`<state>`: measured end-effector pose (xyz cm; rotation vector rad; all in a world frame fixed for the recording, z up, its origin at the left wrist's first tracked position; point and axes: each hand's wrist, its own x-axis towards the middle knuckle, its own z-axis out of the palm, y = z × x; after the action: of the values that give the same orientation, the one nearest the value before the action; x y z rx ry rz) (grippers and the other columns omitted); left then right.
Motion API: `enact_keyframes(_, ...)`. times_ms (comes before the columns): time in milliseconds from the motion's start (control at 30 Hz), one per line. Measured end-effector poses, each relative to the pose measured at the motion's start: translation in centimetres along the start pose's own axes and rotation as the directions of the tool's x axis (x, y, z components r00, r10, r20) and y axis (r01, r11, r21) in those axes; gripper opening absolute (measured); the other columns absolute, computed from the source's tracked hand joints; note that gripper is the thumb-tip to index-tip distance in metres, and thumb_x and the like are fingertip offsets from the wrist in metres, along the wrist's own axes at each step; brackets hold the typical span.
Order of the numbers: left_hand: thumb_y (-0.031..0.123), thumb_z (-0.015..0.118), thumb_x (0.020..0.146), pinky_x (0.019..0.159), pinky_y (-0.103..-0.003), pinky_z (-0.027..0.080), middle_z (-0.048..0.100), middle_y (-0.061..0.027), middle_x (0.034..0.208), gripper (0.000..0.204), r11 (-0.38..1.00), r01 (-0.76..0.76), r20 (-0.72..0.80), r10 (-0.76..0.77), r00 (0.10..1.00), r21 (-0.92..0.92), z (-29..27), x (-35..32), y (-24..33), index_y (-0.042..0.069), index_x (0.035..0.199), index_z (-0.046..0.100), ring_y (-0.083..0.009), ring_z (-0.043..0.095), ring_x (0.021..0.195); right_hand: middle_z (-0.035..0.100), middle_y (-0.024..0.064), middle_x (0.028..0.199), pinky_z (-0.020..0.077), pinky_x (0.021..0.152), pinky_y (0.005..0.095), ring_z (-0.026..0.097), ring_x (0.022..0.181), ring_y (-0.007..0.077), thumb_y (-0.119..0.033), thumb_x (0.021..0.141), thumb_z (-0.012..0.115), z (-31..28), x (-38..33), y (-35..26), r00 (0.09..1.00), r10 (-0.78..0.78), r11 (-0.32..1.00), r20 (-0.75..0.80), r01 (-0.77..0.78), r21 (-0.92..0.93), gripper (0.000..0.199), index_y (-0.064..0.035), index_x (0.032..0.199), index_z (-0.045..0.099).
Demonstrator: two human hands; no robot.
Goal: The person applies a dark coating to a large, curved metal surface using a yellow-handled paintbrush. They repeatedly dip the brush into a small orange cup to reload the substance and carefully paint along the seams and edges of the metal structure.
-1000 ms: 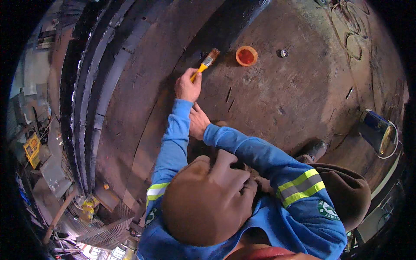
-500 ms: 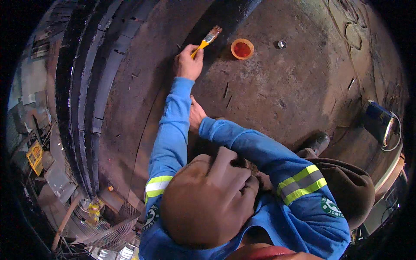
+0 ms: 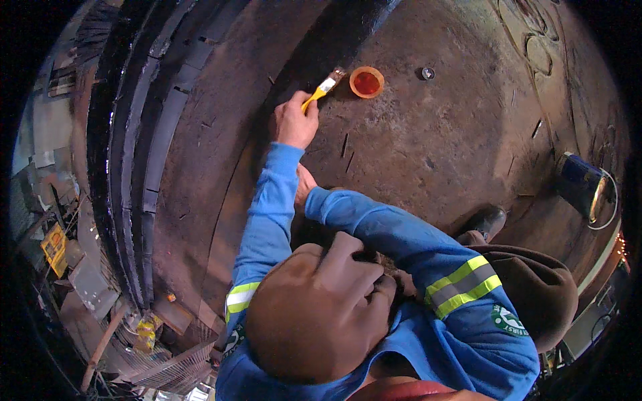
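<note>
My left hand (image 3: 296,125) is closed round the yellow handle of a paintbrush (image 3: 326,87). The brush's bristles are stained reddish brown and hang just left of a small orange bowl (image 3: 379,82), apart from its rim. Red liquid, like paint, fills the bottom of the bowl. My right hand (image 3: 305,184) lies by the left forearm, its fingers mostly hidden behind that sleeve. Under both hands is a broad, dark, rusty-looking metal surface (image 3: 428,144), with a black strip running away from me near the brush.
A small round metal piece (image 3: 428,73) lies right of the bowl. Farther right stands a dark blue can (image 3: 584,184) with a wire handle, below loose cables (image 3: 539,53). Long black curved metal bars (image 3: 134,134) line the left. My shoe (image 3: 490,222) rests on the surface.
My left hand has brought the paintbrush nearer to me and closer to the orange bowl. The right hand stays by the left forearm. The whole view has shifted slightly.
</note>
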<state>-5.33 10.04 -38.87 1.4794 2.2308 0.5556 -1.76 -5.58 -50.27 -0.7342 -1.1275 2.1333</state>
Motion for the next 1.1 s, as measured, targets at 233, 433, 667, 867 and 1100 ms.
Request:
enact_keyframes(233, 0.026, 0.061, 0.084, 0.069, -0.043, 0.05, 0.065, -0.019, 0.087, 0.023, 0.998, 0.055, -0.027, -0.055, 0.998, 0.021, -0.8, 1.1, 1.0, 0.006, 0.096, 0.063, -0.038, 0.063, 0.081, 0.047, 0.0082, 0.136, 0.0212, 0.112, 0.0381, 0.036, 0.129, 0.0233, -0.037, 0.097, 0.03, -0.3, -0.4, -3.6, 0.927, 0.218, 0.844, 0.305, -0.022, -0.535, 0.046, -0.008, 0.129, 0.046)
enact_keyframes(433, 0.02, 0.062, 0.084, 0.069, -0.045, 0.049, 0.066, -0.0176, 0.085, 0.019, 0.991, 0.088, -0.059, -0.094, 0.994, -0.096, -2.3, -5.5, -5.6, 0.006, 0.095, 0.06, -0.0382, 0.063, 0.081, 0.052, 0.0111, 0.128, 0.0213, 0.108, 0.0496, 0.037, 0.128, 0.0285, -0.029, 0.091, 0.042, 0.4, 0.0, -13.1, 0.73, 0.537, -0.081, 0.423, 0.543, -0.836, 0.034, -0.009, 0.109, 0.063)
enact_keyframes(667, 0.022, 0.058, 0.087, 0.071, -0.043, 0.047, 0.065, -0.018, 0.083, 0.019, 0.979, 0.154, -0.167, -0.176, 0.97, -0.136, -3.1, -4.4, -7.4, 0.004, 0.093, 0.061, -0.0374, 0.062, 0.079, 0.039, 0.0259, 0.135, 0.0241, 0.104, 0.0504, 0.032, 0.129, 0.0402, -0.03, 0.082, 0.051, 0.2, -0.9, -11.8, 0.847, 0.294, -0.203, 0.444, 0.509, -0.836, 0.038, -0.0074, 0.106, 0.067)
enact_keyframes(867, 0.02, 0.059, 0.088, 0.072, -0.037, 0.049, 0.065, -0.0163, 0.087, 0.021, 0.961, 0.178, -0.141, -0.21, 0.967, -0.211, -2.5, -4.1, -10.1, 0.001, 0.098, 0.061, -0.029, 0.063, 0.081, 0.038, 0.0239, 0.137, 0.0228, 0.105, 0.0544, 0.03, 0.131, 0.0402, -0.034, 0.087, 0.046, -0.1, -1.2, -10.9, 0.844, 0.299, -0.189, 0.445, 0.509, -0.84, 0.036, -0.0126, 0.105, 0.068)
enact_keyframes(1100, 0.017, 0.062, 0.088, 0.069, -0.031, 0.048, 0.065, -0.0119, 0.084, 0.02, 0.939, 0.234, -0.148, -0.276, 0.95, -0.253, -3.7, -6.9, -11.9, -0.001, 0.097, 0.061, -0.0173, 0.061, 0.077, 0.038, 0.0224, 0.138, 0.0219, 0.105, 0.0531, 0.029, 0.132, 0.0388, -0.033, 0.091, 0.042, -0.1, -1.4, -11.3, 0.862, 0.269, -0.25, 0.429, 0.493, -0.833, 0.035, -0.0148, 0.107, 0.067)
